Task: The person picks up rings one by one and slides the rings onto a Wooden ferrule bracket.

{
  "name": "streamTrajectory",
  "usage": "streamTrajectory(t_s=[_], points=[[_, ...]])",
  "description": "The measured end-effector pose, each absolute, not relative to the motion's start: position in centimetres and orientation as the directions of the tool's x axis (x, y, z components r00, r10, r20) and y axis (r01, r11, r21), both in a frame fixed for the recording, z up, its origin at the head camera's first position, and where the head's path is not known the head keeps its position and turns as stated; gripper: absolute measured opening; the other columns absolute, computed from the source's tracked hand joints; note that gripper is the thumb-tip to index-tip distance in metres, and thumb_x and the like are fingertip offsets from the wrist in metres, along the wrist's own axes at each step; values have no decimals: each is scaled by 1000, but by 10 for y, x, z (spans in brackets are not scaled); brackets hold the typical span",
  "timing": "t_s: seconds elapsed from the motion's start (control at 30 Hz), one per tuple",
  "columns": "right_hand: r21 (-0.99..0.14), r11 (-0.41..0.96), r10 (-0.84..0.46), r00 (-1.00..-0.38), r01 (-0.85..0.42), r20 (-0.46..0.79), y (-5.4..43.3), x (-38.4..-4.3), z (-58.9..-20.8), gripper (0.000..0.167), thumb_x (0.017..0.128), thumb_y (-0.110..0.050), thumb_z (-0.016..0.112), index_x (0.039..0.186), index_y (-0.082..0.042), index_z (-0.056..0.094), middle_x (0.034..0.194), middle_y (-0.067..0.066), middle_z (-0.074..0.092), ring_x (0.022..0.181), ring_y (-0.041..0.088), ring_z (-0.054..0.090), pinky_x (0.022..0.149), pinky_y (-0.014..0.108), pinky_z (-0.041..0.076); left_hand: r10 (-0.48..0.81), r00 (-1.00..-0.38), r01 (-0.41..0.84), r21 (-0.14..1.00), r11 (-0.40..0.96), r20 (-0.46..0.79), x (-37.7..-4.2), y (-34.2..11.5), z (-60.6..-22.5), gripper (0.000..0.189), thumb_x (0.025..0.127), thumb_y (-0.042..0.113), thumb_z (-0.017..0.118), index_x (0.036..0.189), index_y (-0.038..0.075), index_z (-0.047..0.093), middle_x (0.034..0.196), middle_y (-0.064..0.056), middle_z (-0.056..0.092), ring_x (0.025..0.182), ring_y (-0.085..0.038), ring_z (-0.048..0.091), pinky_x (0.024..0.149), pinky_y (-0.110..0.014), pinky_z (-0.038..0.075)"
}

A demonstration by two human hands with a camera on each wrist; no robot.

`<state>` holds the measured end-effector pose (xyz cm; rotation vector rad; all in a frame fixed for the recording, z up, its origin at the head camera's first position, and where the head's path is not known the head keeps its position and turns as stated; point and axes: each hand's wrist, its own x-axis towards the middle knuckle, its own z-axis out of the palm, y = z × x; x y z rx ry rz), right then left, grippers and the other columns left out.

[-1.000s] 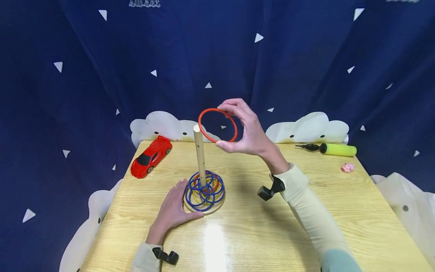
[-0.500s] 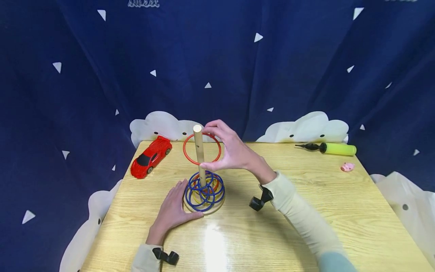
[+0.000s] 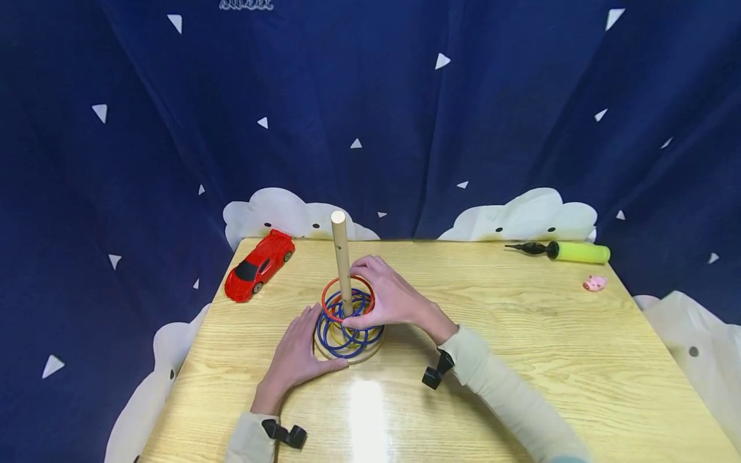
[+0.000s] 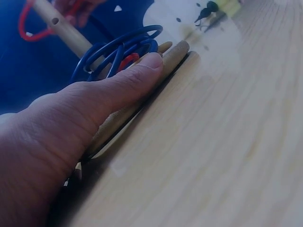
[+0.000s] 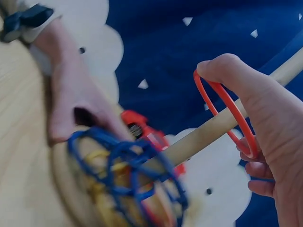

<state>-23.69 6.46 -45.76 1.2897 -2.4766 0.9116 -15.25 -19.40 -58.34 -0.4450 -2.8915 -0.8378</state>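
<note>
A ring toss stand has a round wooden base (image 3: pixel 373 352) and an upright wooden peg (image 3: pixel 342 257). Blue rings (image 5: pixel 111 163), yellow rings (image 5: pixel 97 187) and some red lie in a tangle around the foot of the peg. My right hand (image 3: pixel 389 299) pinches a red ring (image 5: pixel 233 108) between thumb and fingertips. That ring encircles the peg, held above the pile. On the left, my left hand (image 3: pixel 298 357) holds the base, its thumb along the near rim (image 4: pixel 177 54) and its fingers at the far left side.
A red toy car (image 3: pixel 259 265) stands at the table's back left. Toward the back right lie a yellow-green hand pump (image 3: pixel 579 252) and a small pink pig (image 3: pixel 594 283). Behind the wooden table (image 3: pixel 492 360) hangs a dark blue curtain (image 3: pixel 370 96).
My right hand has brought the red ring left from beside the peg's top, over the peg and down along it toward the pile. The left hand has stayed at the base.
</note>
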Motion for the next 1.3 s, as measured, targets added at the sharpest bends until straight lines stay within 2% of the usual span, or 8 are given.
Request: streamTrajectory(t_s=[0.23,0.37,0.47,0.63,0.93,1.13,1.3], points=[[-403,512,-675,-645,-759,358,69,-236,-502,86,70,-68,82,134,-13,65,130,1,57,117,17,50,101,35,50,254,-949,315,493,811,188,-151,-194,-584,139,66,89,73,167,7,23,171,-11,30,159,-31,23,127,-53,24],[-429,532,-665,-673,-731,323,78,-234,-516,91,74,-68,79,143,-12,60,134,2,56,123,18,49,106,39,48,249,-951,308,490,816,184,-151,-193,-583,142,66,89,73,166,3,21,172,-12,26,160,-29,20,129,-49,22],[-481,531,-633,-704,-698,322,89,-228,-522,94,79,-67,77,151,-12,53,142,6,53,132,22,47,111,46,46,243,-953,303,490,817,183,-150,-193,-582,143,66,88,74,166,2,21,172,-13,26,160,-29,19,130,-47,21],[-577,521,-533,-768,-629,356,122,-214,-527,86,88,-55,76,155,-11,46,154,14,45,143,29,42,117,58,40,236,-955,297,508,809,182,-149,-190,-579,142,64,87,76,166,3,23,172,-13,26,160,-29,19,129,-49,20],[-629,589,-329,-861,-508,388,208,-193,-545,74,94,-35,75,157,-9,44,160,19,42,149,37,35,119,65,29,234,-960,280,489,826,154,-155,-184,-579,143,62,92,72,167,9,22,172,-9,26,161,-27,17,130,-46,17],[-613,684,-185,-907,-395,379,260,-183,-547,76,98,-33,70,160,-5,38,165,22,34,152,46,28,118,73,20,237,-961,277,471,838,143,-164,-180,-576,143,62,94,70,168,9,21,172,-8,25,161,-30,17,131,-47,15],[-591,735,-130,-924,-333,359,289,-175,-548,77,101,-34,66,164,-8,31,167,25,28,153,52,22,113,81,18,225,-966,257,472,843,124,-170,-177,-577,145,62,95,68,168,10,19,173,-8,24,161,-29,15,131,-46,13]])
